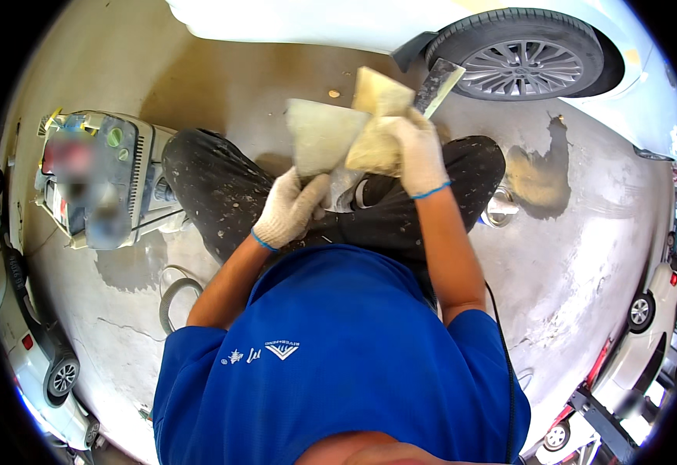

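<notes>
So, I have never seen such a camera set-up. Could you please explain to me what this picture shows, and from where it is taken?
There is no robot here, only a person wearing pale gloves. A wide fisheye camera on the head looks down, so straight edges bend near the rim. The left hand holds a pale flat plate. The right hand holds yellowish material; a dark strip with a pale edge sticks out beside it, but how it is held is hidden. Ahead, on the floor, stands a white car. To the left is a boxy machine; to the right, a round container.
</notes>
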`<state>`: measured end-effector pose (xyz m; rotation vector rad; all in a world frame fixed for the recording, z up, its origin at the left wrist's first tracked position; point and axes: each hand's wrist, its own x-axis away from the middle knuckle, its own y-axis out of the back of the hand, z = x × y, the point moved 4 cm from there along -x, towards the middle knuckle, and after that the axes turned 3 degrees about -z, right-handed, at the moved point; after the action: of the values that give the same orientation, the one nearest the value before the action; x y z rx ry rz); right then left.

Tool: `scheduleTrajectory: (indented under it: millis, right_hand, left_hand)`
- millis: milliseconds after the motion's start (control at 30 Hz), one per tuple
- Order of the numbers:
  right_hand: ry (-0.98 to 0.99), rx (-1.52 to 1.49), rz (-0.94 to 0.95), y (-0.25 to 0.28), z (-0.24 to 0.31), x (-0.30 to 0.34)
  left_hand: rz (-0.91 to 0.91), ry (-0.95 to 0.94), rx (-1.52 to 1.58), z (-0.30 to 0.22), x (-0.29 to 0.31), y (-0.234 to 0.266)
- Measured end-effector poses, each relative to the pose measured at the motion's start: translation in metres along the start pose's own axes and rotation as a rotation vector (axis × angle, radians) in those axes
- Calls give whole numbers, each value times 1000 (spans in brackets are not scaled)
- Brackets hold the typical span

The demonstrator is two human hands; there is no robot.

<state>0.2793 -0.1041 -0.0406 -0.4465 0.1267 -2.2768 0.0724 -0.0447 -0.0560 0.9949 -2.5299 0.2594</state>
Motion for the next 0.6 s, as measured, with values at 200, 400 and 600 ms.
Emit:
scheduleTrajectory:
  millis: [200, 400, 600]
  right_hand:
    - [21, -159, -156, 5, 15, 1]
    - [123, 14, -28, -19, 3, 11]
    - [53, -85, 32, -24, 21, 10]
  left_hand:
    - [-24, -156, 118, -4, -15, 0]
    - [85, -103, 105, -15, -12, -21]
    - [-40, -24, 57, -14, -1, -12]
